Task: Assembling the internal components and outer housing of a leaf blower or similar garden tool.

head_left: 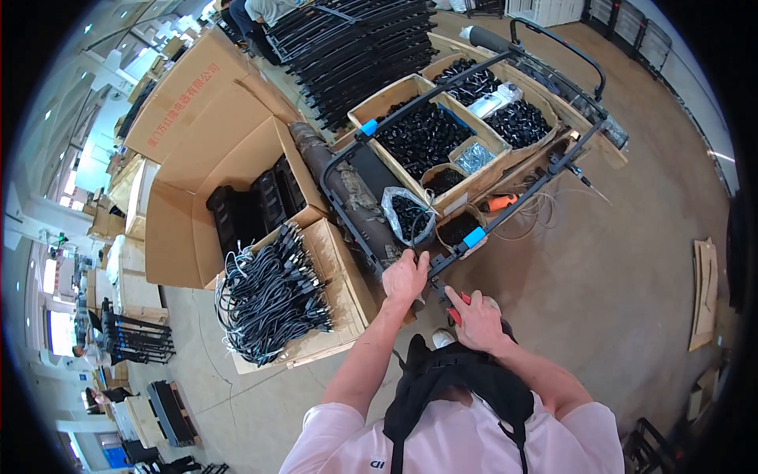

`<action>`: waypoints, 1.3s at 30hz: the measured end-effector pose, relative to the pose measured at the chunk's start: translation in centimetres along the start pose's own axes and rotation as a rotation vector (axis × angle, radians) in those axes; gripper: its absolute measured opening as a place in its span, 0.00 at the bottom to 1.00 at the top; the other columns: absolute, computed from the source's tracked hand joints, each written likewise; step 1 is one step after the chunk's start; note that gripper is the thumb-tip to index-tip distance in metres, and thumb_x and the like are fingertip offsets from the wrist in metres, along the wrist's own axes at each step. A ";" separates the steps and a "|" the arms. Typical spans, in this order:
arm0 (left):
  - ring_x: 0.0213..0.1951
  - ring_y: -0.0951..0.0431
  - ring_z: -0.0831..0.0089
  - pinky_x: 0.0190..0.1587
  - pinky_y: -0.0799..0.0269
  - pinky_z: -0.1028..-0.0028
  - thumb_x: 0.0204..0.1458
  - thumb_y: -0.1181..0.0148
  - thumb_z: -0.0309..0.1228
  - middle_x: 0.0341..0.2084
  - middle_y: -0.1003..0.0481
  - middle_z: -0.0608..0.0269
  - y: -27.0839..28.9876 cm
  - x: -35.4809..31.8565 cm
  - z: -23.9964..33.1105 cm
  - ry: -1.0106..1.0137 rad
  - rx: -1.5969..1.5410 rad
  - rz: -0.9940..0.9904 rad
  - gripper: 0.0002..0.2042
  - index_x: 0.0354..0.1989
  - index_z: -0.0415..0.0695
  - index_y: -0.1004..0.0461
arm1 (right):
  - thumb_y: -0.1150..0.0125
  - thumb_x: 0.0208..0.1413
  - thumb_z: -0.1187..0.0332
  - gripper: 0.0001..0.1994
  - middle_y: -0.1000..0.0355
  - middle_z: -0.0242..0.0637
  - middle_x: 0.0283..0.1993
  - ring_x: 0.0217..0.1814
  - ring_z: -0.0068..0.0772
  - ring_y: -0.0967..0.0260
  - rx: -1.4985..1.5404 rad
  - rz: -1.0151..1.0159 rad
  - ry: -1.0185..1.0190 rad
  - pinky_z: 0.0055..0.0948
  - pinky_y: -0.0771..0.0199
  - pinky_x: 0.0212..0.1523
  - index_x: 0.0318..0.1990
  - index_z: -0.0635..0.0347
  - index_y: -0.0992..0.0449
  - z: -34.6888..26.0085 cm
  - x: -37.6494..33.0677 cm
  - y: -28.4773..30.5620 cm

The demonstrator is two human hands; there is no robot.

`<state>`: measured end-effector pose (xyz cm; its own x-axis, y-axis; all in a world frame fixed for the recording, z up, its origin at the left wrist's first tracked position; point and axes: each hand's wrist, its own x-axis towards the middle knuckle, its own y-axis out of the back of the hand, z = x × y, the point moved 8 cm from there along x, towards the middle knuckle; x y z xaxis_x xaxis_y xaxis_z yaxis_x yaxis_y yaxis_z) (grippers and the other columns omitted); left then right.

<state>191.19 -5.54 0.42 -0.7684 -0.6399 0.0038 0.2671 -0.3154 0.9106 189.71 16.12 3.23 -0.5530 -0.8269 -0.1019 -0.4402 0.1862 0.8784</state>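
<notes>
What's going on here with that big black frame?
A person is working at a black frame with blue bands. Their right hand holds a red-handled tool; their left hand is at the frame's near end, but what it holds is unclear. Small black parts lie heaped beyond, and bundled cables to the left.

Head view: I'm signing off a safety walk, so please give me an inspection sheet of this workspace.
Surface: concrete floor; wooden tray holding small black parts.
Job's things: black tubular frame with blue bands, lying over the tray; red-handled tool.
Clutter: orange tool and plastic bag of black pieces beside the tray.
Hands: left hand at the frame's near end, grip unclear; right hand holds the red-handled tool.
Cables: dark bundle heaped on a wooden crate.
Surroundings: stacked black frames behind; open cardboard box at left; another person in the background.
</notes>
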 end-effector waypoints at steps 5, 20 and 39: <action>0.31 0.16 0.41 0.38 0.22 0.46 0.70 0.52 0.46 0.27 0.18 0.40 -0.4 0.3 -0.7 0.018 -0.007 -0.031 0.19 0.36 0.42 0.27 | 0.33 0.49 0.70 0.41 0.34 0.54 0.45 0.44 0.57 0.28 -0.035 0.049 -0.017 0.50 0.21 0.41 0.75 0.44 0.35 -1.2 0.0 0.1; 0.28 0.16 0.42 0.34 0.20 0.47 0.70 0.49 0.42 0.24 0.18 0.42 -0.9 0.6 -1.8 0.026 -0.064 0.019 0.16 0.36 0.42 0.26 | 0.32 0.51 0.68 0.41 0.35 0.51 0.47 0.48 0.56 0.28 -0.188 0.020 -0.115 0.49 0.20 0.43 0.76 0.41 0.37 -2.4 1.0 -1.4; 0.31 0.16 0.39 0.38 0.22 0.43 0.71 0.51 0.43 0.26 0.19 0.39 -0.6 0.9 -1.9 0.082 -0.110 0.015 0.17 0.39 0.40 0.27 | 0.33 0.46 0.73 0.46 0.30 0.27 0.41 0.42 0.24 0.32 1.474 -0.487 -0.432 0.25 0.29 0.44 0.79 0.51 0.39 5.5 1.9 -9.6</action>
<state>191.42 -7.22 -0.89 -0.7146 -0.6993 -0.0207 0.3445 -0.3774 0.8596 188.98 15.67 -8.03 -0.2001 -0.8005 -0.5649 -0.7471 0.4977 -0.4406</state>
